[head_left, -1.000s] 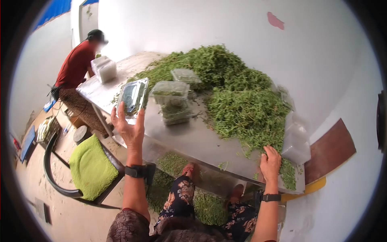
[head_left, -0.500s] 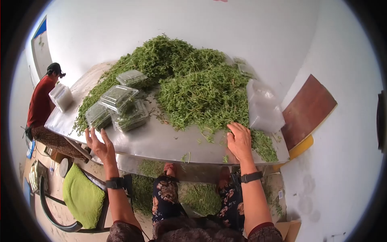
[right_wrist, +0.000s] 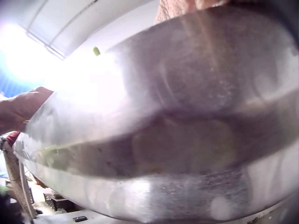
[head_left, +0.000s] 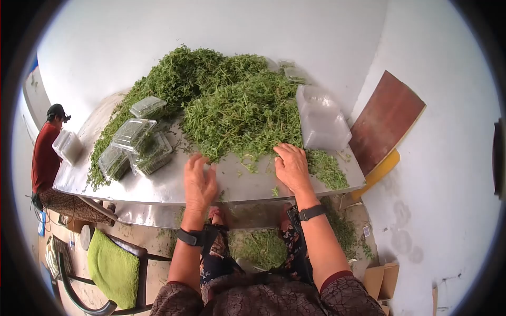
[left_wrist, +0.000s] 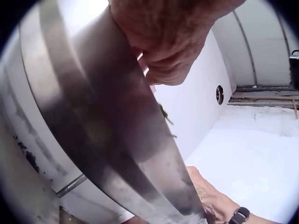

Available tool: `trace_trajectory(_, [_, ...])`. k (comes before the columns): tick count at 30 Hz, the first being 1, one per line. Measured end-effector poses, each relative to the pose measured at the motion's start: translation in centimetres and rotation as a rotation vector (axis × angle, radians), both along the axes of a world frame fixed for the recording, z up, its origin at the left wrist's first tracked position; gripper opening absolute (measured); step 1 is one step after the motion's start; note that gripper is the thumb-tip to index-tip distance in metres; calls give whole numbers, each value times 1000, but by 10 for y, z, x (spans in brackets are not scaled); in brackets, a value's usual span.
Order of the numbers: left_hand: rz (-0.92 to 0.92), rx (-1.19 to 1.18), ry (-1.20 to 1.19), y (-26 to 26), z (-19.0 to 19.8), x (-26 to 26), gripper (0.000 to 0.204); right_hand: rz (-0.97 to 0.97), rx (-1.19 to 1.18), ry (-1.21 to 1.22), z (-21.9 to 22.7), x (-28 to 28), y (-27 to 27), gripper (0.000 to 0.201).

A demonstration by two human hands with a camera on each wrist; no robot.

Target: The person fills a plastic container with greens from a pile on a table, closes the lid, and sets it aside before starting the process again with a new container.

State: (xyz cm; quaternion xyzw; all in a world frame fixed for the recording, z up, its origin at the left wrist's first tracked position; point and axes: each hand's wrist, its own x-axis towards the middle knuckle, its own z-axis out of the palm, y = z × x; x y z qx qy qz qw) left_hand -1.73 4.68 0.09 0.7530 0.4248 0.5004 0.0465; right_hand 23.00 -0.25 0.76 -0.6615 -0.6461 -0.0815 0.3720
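A large heap of leafy green stems (head_left: 242,105) lies across the metal table (head_left: 247,184). My left hand (head_left: 200,181) is over the table in front of the heap, fingers loosely bent, fingertips near its front edge and nothing in its grasp. To its right, my right hand (head_left: 292,168) rests low at the heap's front right edge, its fingertips right at the stems. In the left wrist view, the left hand (left_wrist: 163,37) appears above the table's metal edge. Most of the right hand is hidden behind that edge in the right wrist view.
Clear plastic boxes (head_left: 134,134) with greens stand at the left. A stack of clear containers (head_left: 324,121) stands right of the heap. A person in red (head_left: 46,158) works at the far left end. A chair with a green cushion (head_left: 113,268) is below left.
My left hand has left the plastic box, set among the other boxes, and moved right to the heap's front. The right hand stays by the heap's right edge. The head view has swung right.
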Motion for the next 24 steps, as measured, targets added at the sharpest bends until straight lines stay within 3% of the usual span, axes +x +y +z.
trace_trajectory(3, [86,16,128,-6,-1,5,31,2,3,-3,-2,1,1,29])
trace_trajectory(10, [97,-49,107,-9,1,5,33,1,-17,-7,-1,-1,0,29])
trace_trajectory(18, [118,-74,91,-10,2,6,27,-26,173,-79,6,-7,-8,28])
trace_trajectory(24, [116,-86,93,-6,-2,6,24,-46,115,-102,-4,-2,-5,20])
